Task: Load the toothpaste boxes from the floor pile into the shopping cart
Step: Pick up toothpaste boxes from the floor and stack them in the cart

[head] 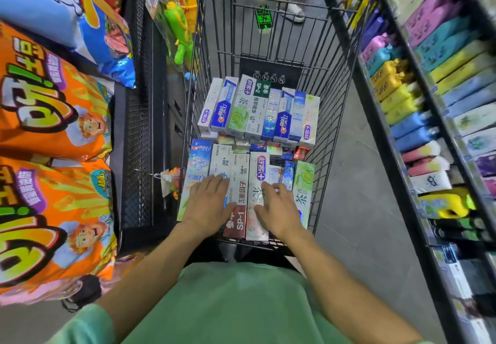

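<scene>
A black wire shopping cart (332,80) stands in front of me, and toothpaste boxes fill its bottom. A far row of several boxes (259,110) lies side by side, and a near row (241,180) lies under my hands. My left hand (208,206) rests flat, fingers straight, on the near row's left boxes. My right hand (276,209) lies on the white and green boxes at the right, its fingers slightly bent over them. Neither hand lifts a box. No floor pile is in view.
Large orange and blue snack bags (51,118) fill a black mesh rack at the left. Green toys in bags (174,21) hang beside the cart. Shelves of coloured bottles and packs (418,107) line the right side. Grey floor tiles (357,182) show between cart and shelves.
</scene>
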`<state>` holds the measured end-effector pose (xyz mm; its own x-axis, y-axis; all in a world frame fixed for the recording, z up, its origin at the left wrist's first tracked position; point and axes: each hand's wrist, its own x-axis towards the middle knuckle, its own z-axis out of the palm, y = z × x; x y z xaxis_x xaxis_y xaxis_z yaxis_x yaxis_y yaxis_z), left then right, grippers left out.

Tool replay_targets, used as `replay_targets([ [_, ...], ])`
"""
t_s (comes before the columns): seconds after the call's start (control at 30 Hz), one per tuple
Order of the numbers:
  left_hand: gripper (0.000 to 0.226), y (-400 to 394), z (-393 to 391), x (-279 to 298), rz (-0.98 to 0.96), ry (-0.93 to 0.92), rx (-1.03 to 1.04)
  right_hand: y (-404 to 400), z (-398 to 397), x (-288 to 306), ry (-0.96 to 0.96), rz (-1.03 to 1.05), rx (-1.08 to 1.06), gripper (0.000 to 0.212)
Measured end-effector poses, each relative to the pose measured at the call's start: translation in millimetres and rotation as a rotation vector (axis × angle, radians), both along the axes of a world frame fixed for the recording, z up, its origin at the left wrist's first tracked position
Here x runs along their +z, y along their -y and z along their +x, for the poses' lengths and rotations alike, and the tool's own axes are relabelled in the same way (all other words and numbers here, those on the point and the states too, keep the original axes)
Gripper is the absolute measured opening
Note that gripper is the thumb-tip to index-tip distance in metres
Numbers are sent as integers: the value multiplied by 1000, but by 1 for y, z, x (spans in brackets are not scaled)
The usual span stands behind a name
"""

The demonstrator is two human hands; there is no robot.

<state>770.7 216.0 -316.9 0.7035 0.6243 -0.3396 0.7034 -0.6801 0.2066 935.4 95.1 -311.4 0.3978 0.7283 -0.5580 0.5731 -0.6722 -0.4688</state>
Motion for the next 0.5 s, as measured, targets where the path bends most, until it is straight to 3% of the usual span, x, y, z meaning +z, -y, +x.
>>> replay_targets([
  [0.23,65,2,23,21,-9,77,-256,39,7,41,143,18,-143,63],
  [0.37,66,15,45,38,-1,95,-545,97,-7,69,323,-48,-220,67],
  [0.5,65,48,78,60,64,125,-841,165,-31,94,399,-120,-448,73],
])
